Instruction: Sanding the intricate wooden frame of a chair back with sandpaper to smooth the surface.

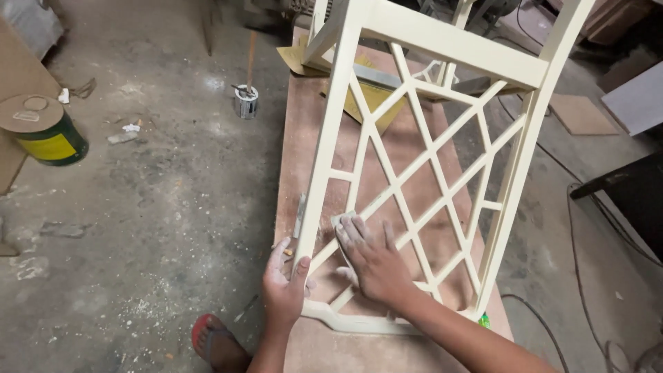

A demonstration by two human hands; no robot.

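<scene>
- Nearest the viewer, beside the lattice frame's (421,138) left post, a foot in a red sandal (215,342) stands on the dusty concrete floor (159,200).
- The left hand (283,287) is closed round the lower end of that left post, thumb on the inner side and fingers outside, seemingly to keep the frame from shifting.
- The right hand (376,266) lies flat and open inside the frame, just right of the same post, fingers spread. It presses a small pale sanding pad (343,222) against a lattice bar; the dusty fingers suggest rubbing.
- The cream frame lies lengthwise on the brown worktop (318,145), its lattice face up and within reach.
- Just left of the post, a slim metal tool (300,214) rests on the worktop edge.
- Beyond the frame's far end lie yellowish sheets (376,103).
- Far left of the frame, on the floor, stand a small tin with a stick (246,100) and a green and yellow can (45,131).
</scene>
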